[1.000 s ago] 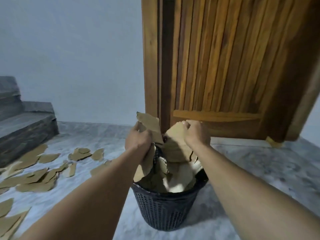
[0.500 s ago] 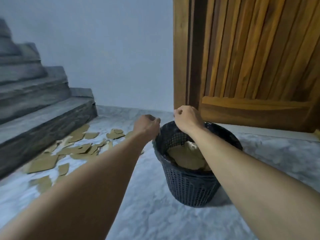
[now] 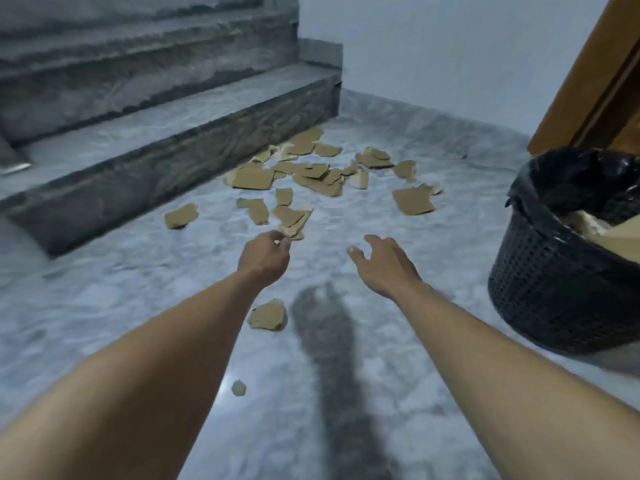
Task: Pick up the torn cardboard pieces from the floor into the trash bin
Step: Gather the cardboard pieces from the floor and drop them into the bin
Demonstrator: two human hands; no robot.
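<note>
Half a second ago both hands were curled at the bin's rim; now the view has swung left and both arms reach out over the floor [image 3: 104,306], so I judge that one load is in and the next pickup is starting. Along the floor's left edge runs the bottom stair [image 3: 138,140], whose dark riser closes off that side. A lone piece [image 3: 180,215] lies just beside the riser. Further right, the main scatter of torn cardboard pieces [image 3: 311,171] spreads from the floor's far corner, where stair meets wall, toward the middle, with many overlapping. The left hand [image 3: 266,254] hovers at the near end of this scatter with its fingers curled. It cannot be told whether they already pinch the nearest piece [image 3: 292,220]. Beside the left forearm lies another piece [image 3: 267,315], and nearer the viewer a small scrap [image 3: 238,388]. The right hand [image 3: 388,261] is palm down with fingers spread and relaxed, holding nothing, over bare floor. Beyond it sits a squarish piece [image 3: 414,199], apart from the rest. At the floor's right edge stands the black trash bin [image 3: 554,289], with cardboard showing inside, and a wooden door [image 3: 595,81] behind it. Bare floor lies open between the scatter and the bin, so carrying looks unobstructed. Pieces against the riser probably leave less room for fingers.
</note>
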